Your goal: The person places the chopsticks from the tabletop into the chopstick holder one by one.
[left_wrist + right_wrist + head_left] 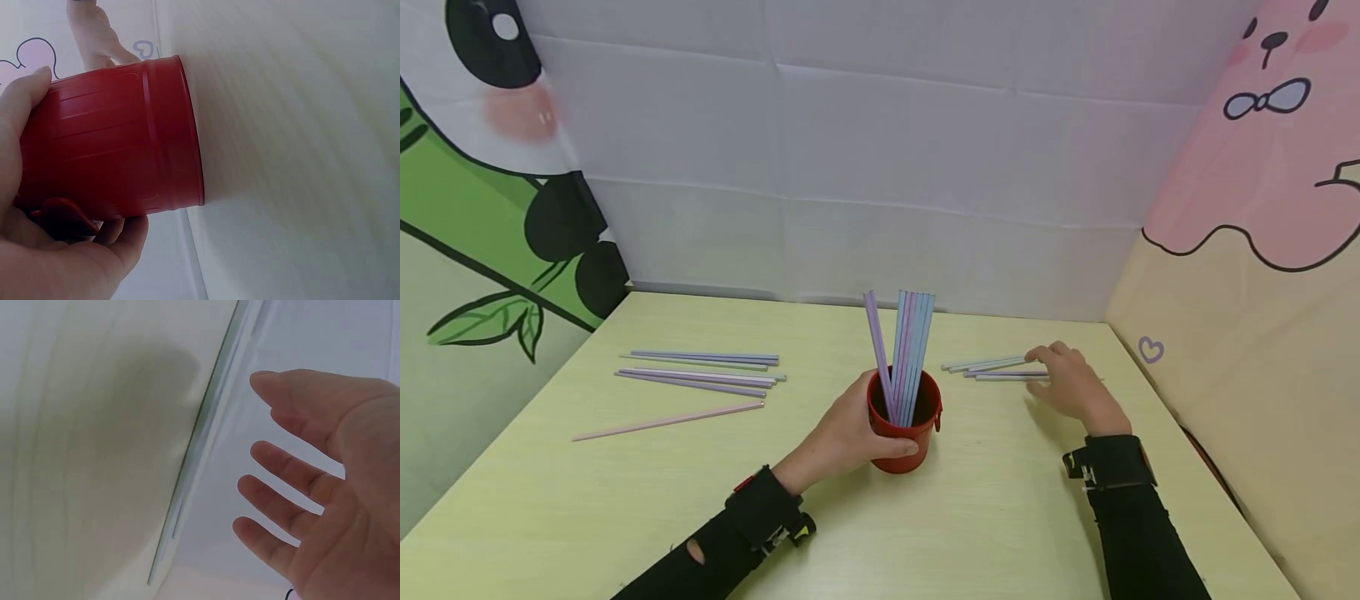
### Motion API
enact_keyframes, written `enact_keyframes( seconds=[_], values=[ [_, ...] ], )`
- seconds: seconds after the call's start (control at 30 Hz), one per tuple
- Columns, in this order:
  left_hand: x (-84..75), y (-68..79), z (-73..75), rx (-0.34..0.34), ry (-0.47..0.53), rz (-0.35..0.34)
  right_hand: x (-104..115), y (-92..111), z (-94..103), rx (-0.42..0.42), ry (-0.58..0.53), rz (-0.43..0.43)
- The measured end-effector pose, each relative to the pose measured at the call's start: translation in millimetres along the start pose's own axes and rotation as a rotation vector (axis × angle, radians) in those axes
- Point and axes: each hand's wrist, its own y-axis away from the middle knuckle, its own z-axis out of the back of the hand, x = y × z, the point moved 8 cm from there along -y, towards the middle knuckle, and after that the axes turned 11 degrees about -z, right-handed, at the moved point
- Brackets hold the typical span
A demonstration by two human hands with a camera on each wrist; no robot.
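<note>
Red bucket (112, 137) clasped by left grip (848, 432) | straws (906, 358) contained within | right grip (1070, 383) seen unclosed, positioned near loose straws (988, 365)

Pale table (985, 533), creased white backdrop (880, 142), leaf print (478, 321), pink cartoon animal (1247, 183), purple heart (1151, 350)

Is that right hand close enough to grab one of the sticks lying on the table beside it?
Probably yes. The right hand is right beside those sticks, its fingers parted and apparently empty. The left hand holds the red bucket off to one side, so nothing seems in the way.
</note>
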Motion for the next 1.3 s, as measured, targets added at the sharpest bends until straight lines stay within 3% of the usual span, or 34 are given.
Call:
enact_keyframes(
  seconds=[0.2, 0.73, 1.13, 1.3],
  values=[
    [-0.6, 0.3, 0.3, 0.000, -0.001, 0.002, -7, 1, -12.5, 0.069, 0.008, -0.015],
    [-1.8, 0.4, -0.4, 0.002, 0.006, 0.004, -7, 1, -22.3, 0.117, 0.027, -0.038],
    [-1.2, -0.3, -0.8, -0.001, 0.002, 0.007, -3, -4, -25.8, 0.117, 0.040, 0.054],
    [0.5, -0.1, -0.9, -0.002, -0.003, 0.010, -1, -2, -25.3, 0.129, 0.028, 0.052]
  ],
)
